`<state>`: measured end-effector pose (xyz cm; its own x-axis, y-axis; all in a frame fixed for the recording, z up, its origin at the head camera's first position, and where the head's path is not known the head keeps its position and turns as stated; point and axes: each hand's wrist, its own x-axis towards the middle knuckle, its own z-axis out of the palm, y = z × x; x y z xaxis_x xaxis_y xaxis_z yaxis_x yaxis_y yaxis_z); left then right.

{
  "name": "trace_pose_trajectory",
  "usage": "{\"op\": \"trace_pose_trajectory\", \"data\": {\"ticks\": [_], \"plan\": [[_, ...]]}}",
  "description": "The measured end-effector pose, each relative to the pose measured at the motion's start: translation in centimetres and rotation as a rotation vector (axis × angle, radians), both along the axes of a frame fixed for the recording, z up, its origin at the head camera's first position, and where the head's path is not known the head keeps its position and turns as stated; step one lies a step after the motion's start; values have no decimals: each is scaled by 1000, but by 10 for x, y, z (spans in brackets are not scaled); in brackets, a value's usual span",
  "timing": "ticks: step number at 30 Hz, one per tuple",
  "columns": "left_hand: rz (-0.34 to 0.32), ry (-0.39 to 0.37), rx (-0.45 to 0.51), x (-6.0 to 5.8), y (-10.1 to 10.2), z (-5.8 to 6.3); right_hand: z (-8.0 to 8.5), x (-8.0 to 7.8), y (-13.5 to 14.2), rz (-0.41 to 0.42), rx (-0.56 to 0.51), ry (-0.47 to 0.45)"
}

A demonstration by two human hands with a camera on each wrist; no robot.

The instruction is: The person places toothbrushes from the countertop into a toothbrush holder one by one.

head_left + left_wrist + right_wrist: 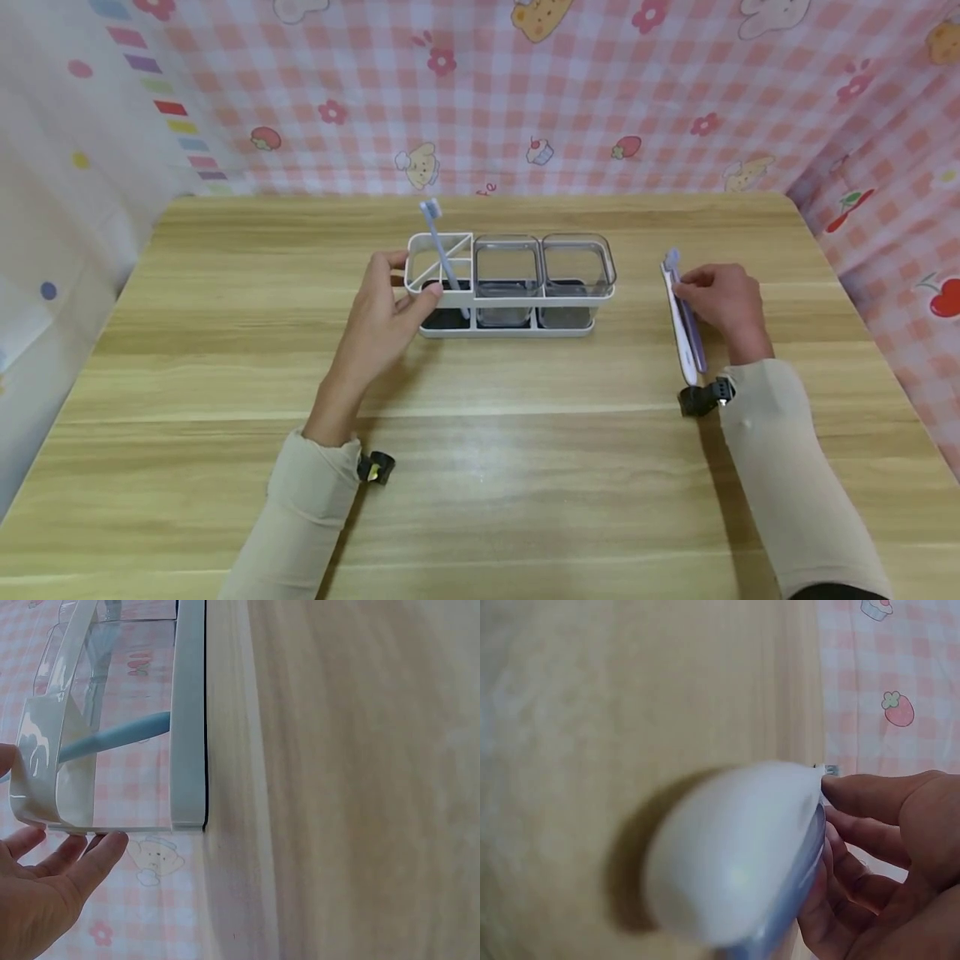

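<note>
A white toothbrush holder (pixel 507 332) stands on the table, with a light-blue toothbrush (pixel 440 248) leaning upright in its divided left compartment. My left hand (pixel 375 321) grips the holder's left end, thumb at the front of the upper rim and fingers behind; the left wrist view shows those fingers (pixel 97 862) at its side. To the right of the holder, my right hand (pixel 726 302) pinches a white toothbrush (pixel 681 333) and a purple toothbrush (pixel 696 337) lying side by side. In the right wrist view the white handle (pixel 727 847) covers part of the purple one.
Two clear cups, a middle one (pixel 507 315) and a right one (pixel 577 265), sit in the holder. Beneath everything is a wood-grain table (pixel 525 467). A pink checked cloth (pixel 487 100) hangs behind its far edge. Each wrist carries a small black camera.
</note>
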<state>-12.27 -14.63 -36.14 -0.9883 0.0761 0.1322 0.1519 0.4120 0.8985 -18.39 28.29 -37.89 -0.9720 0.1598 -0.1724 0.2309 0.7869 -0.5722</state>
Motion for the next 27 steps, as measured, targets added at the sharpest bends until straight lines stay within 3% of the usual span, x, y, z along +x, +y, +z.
{"op": "trace_pose_trajectory", "data": {"ticks": [16,27], "plan": [[-4,10,6,2,0,0,-1,3,2,7,60,6],[2,13,9,0,-1,0,1,1,-1,-21,114,149]]}}
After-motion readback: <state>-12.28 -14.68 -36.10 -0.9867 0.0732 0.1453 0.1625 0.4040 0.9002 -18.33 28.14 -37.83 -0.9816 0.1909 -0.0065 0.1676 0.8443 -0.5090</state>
